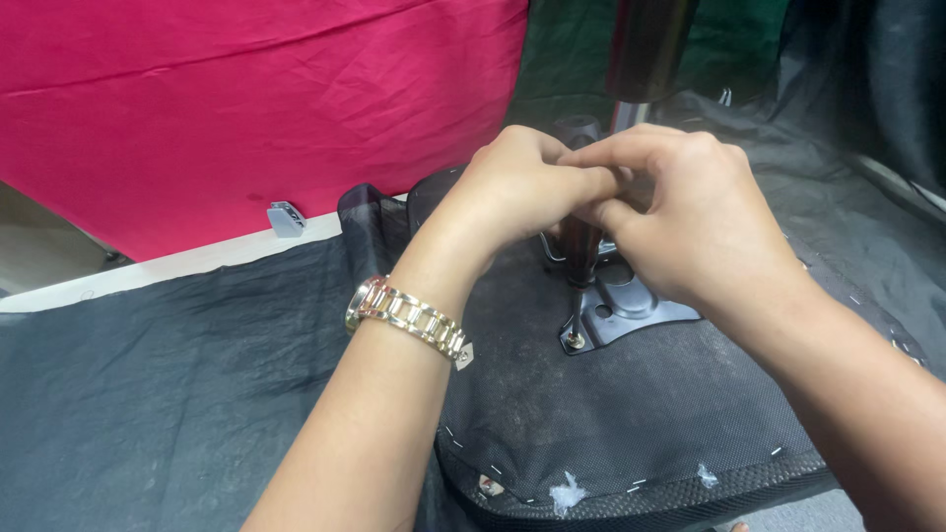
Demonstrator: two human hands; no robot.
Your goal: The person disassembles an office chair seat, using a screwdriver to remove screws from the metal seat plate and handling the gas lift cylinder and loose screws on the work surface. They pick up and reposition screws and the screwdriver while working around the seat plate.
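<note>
We pinch something hidden between left hand (522, 187) and right hand (690, 212), both fingers closed, directly above the upright lever (579, 258) (grip contents unclear).

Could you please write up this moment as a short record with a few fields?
Left hand: closed, fingertips at top of metal stem
Right hand: closed, meeting the left over the stem
Stem base: dark metal plate on upturned seat
Wrist: gold watch on left
Seat cover: black fabric, stapled along the edge
Behind: red cloth, small metal clip
</note>
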